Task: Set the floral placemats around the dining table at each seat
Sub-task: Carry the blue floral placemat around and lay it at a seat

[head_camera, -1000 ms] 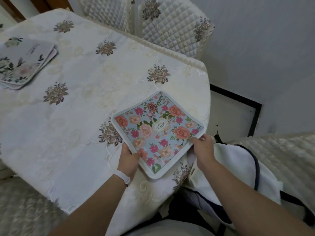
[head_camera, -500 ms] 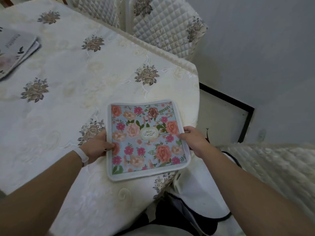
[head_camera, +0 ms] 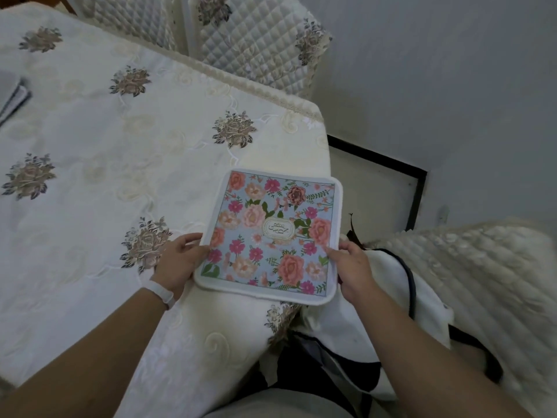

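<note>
A square floral placemat (head_camera: 272, 233), light blue with pink and peach roses and a white border, lies flat near the right corner of the dining table (head_camera: 126, 164). My left hand (head_camera: 177, 259) touches its left edge, fingers on the border. At its right edge my right hand (head_camera: 352, 268) pinches the lower right side. The mat's right part reaches the table's edge. A stack of other placemats (head_camera: 13, 95) shows only as a grey sliver at the far left.
The table wears a cream embroidered cloth with brown rose motifs. Quilted chairs (head_camera: 256, 40) stand at the far side, and another quilted chair (head_camera: 470, 276) sits to my right with a white bag (head_camera: 376, 303) on it. Grey wall and floor lie beyond the table's right edge.
The placemat has turned clockwise to sit squarer with the table's edge and shifted right. Both hands have stayed at its sides. The view has panned right, pushing the stack nearly out of frame.
</note>
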`<state>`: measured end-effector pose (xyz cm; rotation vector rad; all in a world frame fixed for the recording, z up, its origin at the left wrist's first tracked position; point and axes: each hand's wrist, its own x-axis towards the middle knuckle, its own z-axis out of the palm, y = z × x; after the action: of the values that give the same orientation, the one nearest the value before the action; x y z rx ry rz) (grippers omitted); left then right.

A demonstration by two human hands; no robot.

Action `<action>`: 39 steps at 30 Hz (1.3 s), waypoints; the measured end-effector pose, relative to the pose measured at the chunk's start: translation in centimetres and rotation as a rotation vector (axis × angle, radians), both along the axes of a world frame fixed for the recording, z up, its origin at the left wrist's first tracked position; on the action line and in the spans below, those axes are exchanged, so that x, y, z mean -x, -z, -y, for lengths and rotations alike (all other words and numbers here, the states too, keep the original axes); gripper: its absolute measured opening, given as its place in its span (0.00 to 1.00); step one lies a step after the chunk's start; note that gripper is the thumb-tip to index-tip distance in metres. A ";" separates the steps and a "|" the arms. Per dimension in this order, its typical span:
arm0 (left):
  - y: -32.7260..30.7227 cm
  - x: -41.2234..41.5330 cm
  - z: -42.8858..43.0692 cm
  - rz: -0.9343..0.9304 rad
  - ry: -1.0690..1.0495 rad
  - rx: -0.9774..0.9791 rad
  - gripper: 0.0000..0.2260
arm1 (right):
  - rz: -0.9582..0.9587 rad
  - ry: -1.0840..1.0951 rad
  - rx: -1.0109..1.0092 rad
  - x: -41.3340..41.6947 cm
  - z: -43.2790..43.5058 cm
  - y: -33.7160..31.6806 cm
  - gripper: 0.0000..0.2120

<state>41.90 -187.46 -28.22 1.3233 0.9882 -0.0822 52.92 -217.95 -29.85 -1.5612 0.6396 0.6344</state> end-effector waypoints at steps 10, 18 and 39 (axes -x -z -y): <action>0.3 3.3 -1.8 -0.047 -0.022 -0.269 0.14 | 0.170 -0.174 0.200 5.3 -2.6 -0.1 0.04; 0.0 3.0 -4.0 -0.044 0.016 -0.418 0.18 | 0.258 -0.326 0.305 4.5 -5.8 -0.7 0.03; 1.0 5.4 -5.6 -0.064 0.114 -0.480 0.16 | 0.318 -0.450 0.345 8.0 -5.7 -0.2 0.19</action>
<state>36.49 -181.85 -29.19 1.8259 1.0230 0.0300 44.92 -212.25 -29.63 -2.1049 0.1560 0.6053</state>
